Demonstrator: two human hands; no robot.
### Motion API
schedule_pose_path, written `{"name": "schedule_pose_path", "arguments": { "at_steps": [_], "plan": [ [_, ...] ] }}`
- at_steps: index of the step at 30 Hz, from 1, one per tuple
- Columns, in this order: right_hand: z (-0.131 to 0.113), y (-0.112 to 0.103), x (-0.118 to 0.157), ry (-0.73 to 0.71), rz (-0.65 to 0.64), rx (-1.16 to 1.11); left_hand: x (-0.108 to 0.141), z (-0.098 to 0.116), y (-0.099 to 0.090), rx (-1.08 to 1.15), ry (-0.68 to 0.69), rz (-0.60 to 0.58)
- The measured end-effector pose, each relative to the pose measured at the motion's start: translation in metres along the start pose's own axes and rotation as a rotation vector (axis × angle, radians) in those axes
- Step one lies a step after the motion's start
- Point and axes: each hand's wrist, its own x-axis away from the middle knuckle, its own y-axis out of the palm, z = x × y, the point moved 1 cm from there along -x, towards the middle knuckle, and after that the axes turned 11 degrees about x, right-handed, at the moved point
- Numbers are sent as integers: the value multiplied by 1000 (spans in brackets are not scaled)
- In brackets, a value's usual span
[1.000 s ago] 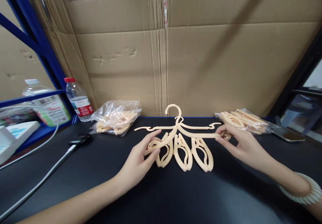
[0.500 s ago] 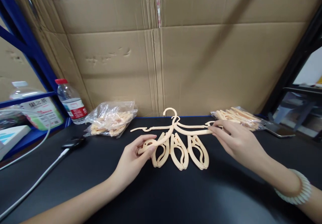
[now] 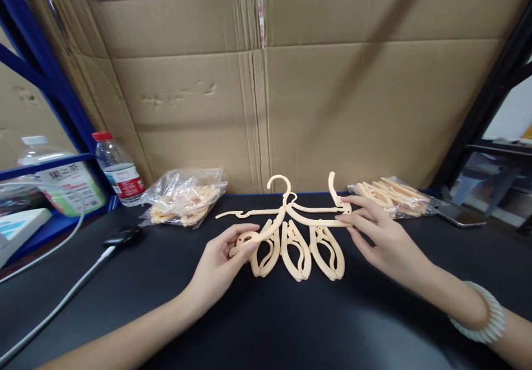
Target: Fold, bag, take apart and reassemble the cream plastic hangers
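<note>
A cream folding hanger (image 3: 316, 220) is held above the black table, its hook upward. My left hand (image 3: 224, 259) pinches its left arm near the end. The fingers of my right hand (image 3: 380, 231) grip the right arm's outer end, where a short end piece (image 3: 333, 188) sticks up. Just behind lies another hanger (image 3: 261, 212) with its arms spread, partly hidden by the held one. Three folded hangers (image 3: 296, 251) rest side by side on the table below, the left one partly covered by the held hanger's arm.
Plastic bags of cream hanger parts lie at back left (image 3: 185, 198) and back right (image 3: 394, 195), the latter beside a phone (image 3: 459, 215). A red-capped bottle (image 3: 122, 173), a black charger (image 3: 122, 236) and its white cable are on the left. Cardboard (image 3: 187, 98) stands behind.
The end piece at the held hanger's right arm has swung from lying outward to pointing up. My right hand has shifted slightly left and down; my left hand has barely moved.
</note>
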Motion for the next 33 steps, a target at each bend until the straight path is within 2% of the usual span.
{"name": "schedule_pose_path", "arguments": {
  "at_steps": [5, 12, 16, 22, 28, 33],
  "plan": [
    [5, 6, -1, 196, -47, -341, 1, 1, 0, 11, -3, -31],
    [15, 16, 1, 469, -145, -693, 2, 4, 2, -14, 14, -18],
    [15, 15, 0, 502, -198, -788, 2, 7, 2, 6, 9, 25],
    [16, 12, -3, 572, -183, -908, 4, 13, 3, 158, -18, 113],
    [15, 11, -2, 679, -157, -1098, 7, 18, 6, 320, -27, 90],
    [1, 10, -2, 710, -201, -1217, 8, 20, 10, 343, -29, 73]
  ]
}}
